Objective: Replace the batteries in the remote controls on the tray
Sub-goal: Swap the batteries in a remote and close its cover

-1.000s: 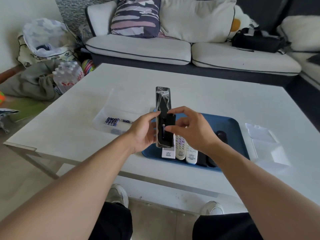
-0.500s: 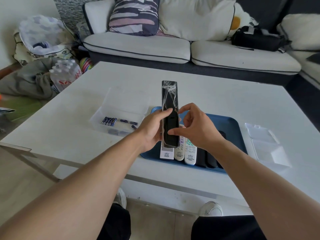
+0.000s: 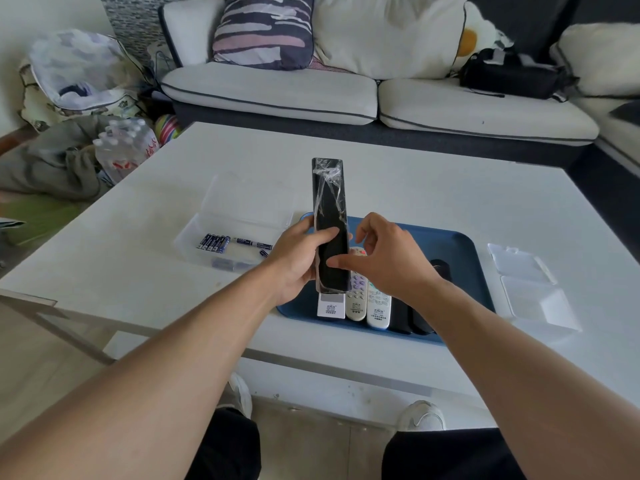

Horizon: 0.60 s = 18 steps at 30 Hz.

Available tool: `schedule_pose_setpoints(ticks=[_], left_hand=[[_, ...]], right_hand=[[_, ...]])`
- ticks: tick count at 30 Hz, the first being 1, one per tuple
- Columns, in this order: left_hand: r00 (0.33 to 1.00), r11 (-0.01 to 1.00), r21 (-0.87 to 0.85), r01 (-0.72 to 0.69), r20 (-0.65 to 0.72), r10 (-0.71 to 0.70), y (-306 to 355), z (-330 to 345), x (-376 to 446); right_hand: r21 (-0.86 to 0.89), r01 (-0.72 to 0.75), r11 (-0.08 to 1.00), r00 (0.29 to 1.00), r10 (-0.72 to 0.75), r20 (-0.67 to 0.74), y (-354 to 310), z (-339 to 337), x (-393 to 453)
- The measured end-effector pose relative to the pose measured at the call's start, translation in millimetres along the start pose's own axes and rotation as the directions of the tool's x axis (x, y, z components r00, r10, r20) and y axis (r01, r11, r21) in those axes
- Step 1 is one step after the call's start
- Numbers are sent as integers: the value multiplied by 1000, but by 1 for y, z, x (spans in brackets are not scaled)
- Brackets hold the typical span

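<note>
Black plastic-wrapped remote control [image 3: 330,230] stands upright above the blue tray [image 3: 460,244], gripped by the left hand [image 3: 299,261]; the right hand [image 3: 388,258], fingers [image 3: 337,262] loosely spread, touches its face.

black remote [image 3: 330,233], blue tray [image 3: 450,240], white table [image 3: 415,188], striped cushion [image 3: 263,29]

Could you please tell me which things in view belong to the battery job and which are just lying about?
Belonging to the job:
black remote, gripped by the left hand; right hand touching it
blue tray with white remotes
clear box of batteries

Lying about:
empty clear case
sofa
striped cushion
pack of water bottles
black bag
</note>
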State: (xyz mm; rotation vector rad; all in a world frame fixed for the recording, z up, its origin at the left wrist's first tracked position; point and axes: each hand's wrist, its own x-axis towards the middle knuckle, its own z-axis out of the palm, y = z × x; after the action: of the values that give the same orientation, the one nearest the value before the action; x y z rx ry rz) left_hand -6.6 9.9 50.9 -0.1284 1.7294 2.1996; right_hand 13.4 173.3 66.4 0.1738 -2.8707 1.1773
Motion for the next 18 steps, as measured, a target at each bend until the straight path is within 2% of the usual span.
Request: schedule_pose_setpoints(ticks=[3, 6, 9, 11, 15, 18], left_hand=[[996, 991, -104, 87, 18, -85, 5, -3, 1], [986, 938, -303, 168, 66, -155, 8, -9, 7], [983, 922, -351, 162, -26, -183, 9, -13, 11], [963, 944, -271, 187, -140, -231, 8, -16, 14], [922, 949, 1, 316, -234, -307, -2, -24, 14], [931, 906, 286, 311, -284, -229, -12, -24, 12]], right_hand=[[27, 17, 999, 999, -18, 32, -1, 2, 0], [39, 29, 999, 1000, -29, -7, -1, 3, 2], [-11, 53, 999, 997, -54, -47, 2, 2, 3], [-54, 85, 995, 996, -85, -3, 5, 4, 3], [-103, 119, 988, 990, -110, 83, 9, 11, 4], [-136, 84, 987, 993, -71, 94, 13, 14, 7]])
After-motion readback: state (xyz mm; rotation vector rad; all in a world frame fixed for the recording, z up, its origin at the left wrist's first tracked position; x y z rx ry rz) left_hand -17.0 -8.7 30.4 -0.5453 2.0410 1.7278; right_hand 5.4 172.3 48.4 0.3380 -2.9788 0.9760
